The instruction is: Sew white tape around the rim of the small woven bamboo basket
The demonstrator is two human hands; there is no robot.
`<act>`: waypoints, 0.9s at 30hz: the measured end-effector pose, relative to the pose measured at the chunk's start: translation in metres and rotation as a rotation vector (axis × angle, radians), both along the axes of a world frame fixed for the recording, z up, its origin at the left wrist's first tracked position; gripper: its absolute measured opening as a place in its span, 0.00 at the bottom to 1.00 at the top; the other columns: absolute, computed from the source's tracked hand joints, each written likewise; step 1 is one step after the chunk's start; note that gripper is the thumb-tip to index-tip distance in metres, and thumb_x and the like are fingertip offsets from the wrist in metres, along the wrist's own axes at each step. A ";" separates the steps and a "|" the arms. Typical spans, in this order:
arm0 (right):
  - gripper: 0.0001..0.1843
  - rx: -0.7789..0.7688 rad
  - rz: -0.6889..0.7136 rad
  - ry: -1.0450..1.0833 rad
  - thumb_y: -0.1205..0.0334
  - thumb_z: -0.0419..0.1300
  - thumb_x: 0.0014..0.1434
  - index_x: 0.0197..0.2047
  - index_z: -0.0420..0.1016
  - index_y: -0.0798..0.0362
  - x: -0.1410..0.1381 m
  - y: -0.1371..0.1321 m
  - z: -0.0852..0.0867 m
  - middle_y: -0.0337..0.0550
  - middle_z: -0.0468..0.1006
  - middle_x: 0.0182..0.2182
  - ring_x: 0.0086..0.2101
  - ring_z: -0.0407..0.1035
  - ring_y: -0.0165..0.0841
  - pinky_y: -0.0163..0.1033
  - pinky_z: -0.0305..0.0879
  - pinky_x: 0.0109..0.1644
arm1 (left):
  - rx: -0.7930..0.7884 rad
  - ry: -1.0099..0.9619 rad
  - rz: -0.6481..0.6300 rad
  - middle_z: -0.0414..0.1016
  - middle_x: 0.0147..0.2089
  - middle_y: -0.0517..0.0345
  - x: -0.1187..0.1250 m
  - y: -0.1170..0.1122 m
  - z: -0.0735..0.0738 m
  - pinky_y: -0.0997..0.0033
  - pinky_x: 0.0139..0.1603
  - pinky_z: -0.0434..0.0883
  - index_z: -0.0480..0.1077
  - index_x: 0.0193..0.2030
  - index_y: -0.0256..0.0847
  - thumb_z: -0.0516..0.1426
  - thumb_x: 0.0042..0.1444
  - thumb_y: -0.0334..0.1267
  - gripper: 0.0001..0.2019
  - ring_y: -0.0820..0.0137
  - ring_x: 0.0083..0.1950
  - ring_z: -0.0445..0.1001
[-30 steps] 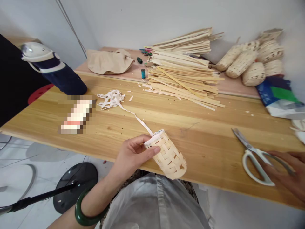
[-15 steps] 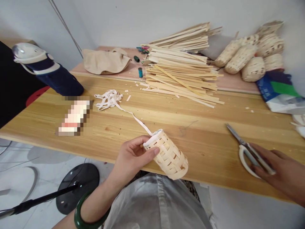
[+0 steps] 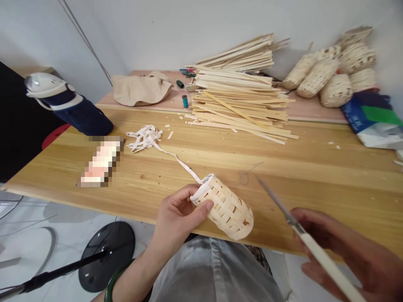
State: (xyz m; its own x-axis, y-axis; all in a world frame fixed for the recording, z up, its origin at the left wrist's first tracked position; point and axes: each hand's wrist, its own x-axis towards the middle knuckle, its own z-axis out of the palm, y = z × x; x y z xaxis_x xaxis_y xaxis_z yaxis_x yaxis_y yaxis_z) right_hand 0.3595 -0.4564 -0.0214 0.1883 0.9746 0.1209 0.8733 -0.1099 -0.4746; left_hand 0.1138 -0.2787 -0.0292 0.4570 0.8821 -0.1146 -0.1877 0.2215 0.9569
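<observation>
My left hand (image 3: 178, 214) grips a small woven bamboo basket (image 3: 229, 209) by its rim, holding it tilted over the near edge of the wooden table (image 3: 315, 167). A white ribbon (image 3: 179, 161) runs from the basket's rim to a loose pile of ribbon (image 3: 143, 137) farther left on the table. My right hand (image 3: 349, 256) is closed on a pair of white-handled scissors (image 3: 296, 224), lifted off the table, blades pointing up and left toward the basket. The hand and the scissors are blurred by motion.
A large stack of bamboo strips (image 3: 239, 96) lies at the back. Several finished woven baskets (image 3: 333, 75) sit at the back right beside a blue and green bag (image 3: 371, 121). A dark blue bottle (image 3: 69, 107), tan cloth (image 3: 141, 88), thread spool (image 3: 184, 101) and pixelated object (image 3: 100, 161) are left.
My right hand closed on the scissors lying on the table at the right, lifted them and swung them left toward the basket. My left hand kept hold of the basket.
</observation>
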 end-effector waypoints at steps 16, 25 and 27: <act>0.16 0.134 0.262 -0.149 0.54 0.49 0.68 0.57 0.66 0.44 -0.028 0.034 0.015 0.44 0.80 0.42 0.36 0.80 0.33 0.32 0.79 0.33 | -0.053 0.039 0.047 0.82 0.36 0.58 0.005 -0.014 -0.001 0.75 0.42 0.73 0.81 0.34 0.41 0.68 0.52 0.36 0.03 0.70 0.39 0.77; 0.20 0.202 0.443 -0.329 0.69 0.47 0.66 0.55 0.72 0.47 -0.023 0.036 0.020 0.45 0.81 0.44 0.36 0.78 0.36 0.35 0.80 0.37 | -0.085 -0.021 0.055 0.81 0.36 0.58 0.007 -0.022 -0.008 0.74 0.45 0.73 0.81 0.33 0.41 0.68 0.53 0.36 0.03 0.69 0.40 0.76; 0.19 0.194 0.490 -0.359 0.70 0.48 0.65 0.50 0.76 0.45 -0.021 0.032 0.017 0.42 0.81 0.48 0.39 0.77 0.36 0.36 0.79 0.39 | -0.078 -0.029 0.053 0.81 0.37 0.58 0.007 -0.023 -0.010 0.74 0.46 0.73 0.81 0.35 0.42 0.67 0.54 0.36 0.02 0.69 0.41 0.76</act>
State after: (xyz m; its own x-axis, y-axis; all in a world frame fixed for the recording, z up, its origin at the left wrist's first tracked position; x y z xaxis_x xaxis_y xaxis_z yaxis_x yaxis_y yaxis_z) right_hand 0.3381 -0.4240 -0.0043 -0.3589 0.8916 0.2762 0.9088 0.4012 -0.1142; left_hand 0.1208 -0.3016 -0.0394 0.4143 0.8939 -0.1711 -0.2283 0.2841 0.9312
